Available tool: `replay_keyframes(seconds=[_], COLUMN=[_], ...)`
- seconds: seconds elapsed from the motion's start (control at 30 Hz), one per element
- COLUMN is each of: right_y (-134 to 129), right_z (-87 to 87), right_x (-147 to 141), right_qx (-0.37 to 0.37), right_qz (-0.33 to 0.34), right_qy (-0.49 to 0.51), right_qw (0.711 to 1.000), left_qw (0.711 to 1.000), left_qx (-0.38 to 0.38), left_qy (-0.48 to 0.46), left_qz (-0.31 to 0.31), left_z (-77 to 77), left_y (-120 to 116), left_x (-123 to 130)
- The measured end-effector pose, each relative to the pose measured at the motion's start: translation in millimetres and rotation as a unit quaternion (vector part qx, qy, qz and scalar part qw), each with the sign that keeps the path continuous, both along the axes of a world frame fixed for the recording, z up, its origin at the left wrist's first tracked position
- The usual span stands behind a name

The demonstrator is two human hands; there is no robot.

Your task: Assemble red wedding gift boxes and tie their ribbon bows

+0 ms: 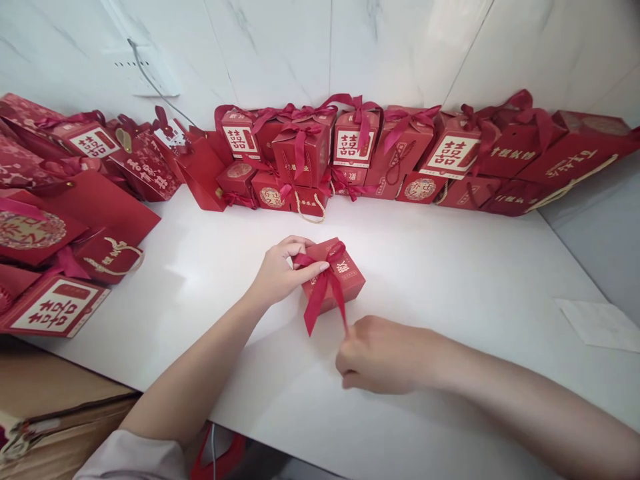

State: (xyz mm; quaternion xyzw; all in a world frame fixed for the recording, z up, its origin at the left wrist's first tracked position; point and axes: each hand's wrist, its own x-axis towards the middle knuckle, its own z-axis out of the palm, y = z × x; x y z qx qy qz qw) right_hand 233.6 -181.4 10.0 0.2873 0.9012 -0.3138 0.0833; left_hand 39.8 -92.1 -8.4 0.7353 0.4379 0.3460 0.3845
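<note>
A small red gift box [350, 285] with pale printed characters rests on the white table in front of me. A dark red ribbon [316, 301] is tied in a bow on its top, with two tails hanging toward me. My left hand [286, 270] is closed around the box's left side, its thumb pressed on the bow near the knot. Closed in a fist, my right hand [380, 353] grips the end of one ribbon tail and holds it taut toward me. The other tail hangs loose over the box's front.
Red gift boxes [353, 143] with ribbons stand stacked along the tiled wall. More red boxes and bags [55, 307] crowd the table's left side. A white sheet [597, 325] lies at right. Below the table's left edge sits a cardboard box [65, 407]. A grey cable [155, 83] hangs from the wall socket.
</note>
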Motion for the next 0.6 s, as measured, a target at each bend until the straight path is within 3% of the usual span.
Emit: replay_keyframes(seconds=[0.17, 0.2, 0.27, 0.37, 0.43, 0.5, 0.6], right_y=[10.9, 14.0, 19.0, 24.8, 30.4, 38.5, 51.7], right_z=[56.5, 65.1, 72.2, 57.2, 37.5, 18.3, 0.9], right_x=[52.7, 61.4, 68.9, 55.7, 39.9, 27.9, 23.6], right_qx=[-0.194, -0.196, -0.088, 0.132, 0.164, 0.098, -0.078], right_qz=[-0.093, -0.115, -0.197, -0.332, -0.383, -0.397, -0.406], right_qy=[0.069, 0.081, 0.128, 0.212, 0.272, 0.313, 0.370], right_qw=[0.974, 0.970, 0.968, 0.910, 0.867, 0.857, 0.832], left_qw=[0.998, 0.997, 0.997, 0.996, 0.996, 0.995, 0.992], left_qx=[-0.027, -0.034, -0.044, -0.052, -0.044, -0.034, -0.039], left_qy=[0.019, 0.018, 0.012, 0.006, 0.010, 0.012, 0.007], left_qz=[-0.054, -0.060, -0.067, -0.070, -0.075, -0.089, -0.119], left_z=[6.4, 7.3, 8.4, 9.3, 9.9, 10.7, 12.2], left_y=[-5.2, -6.2, -7.8, -8.4, -8.1, -8.0, -8.8], left_x=[-1.0, -0.9, -0.7, -1.0, -1.4, -1.7, -1.8])
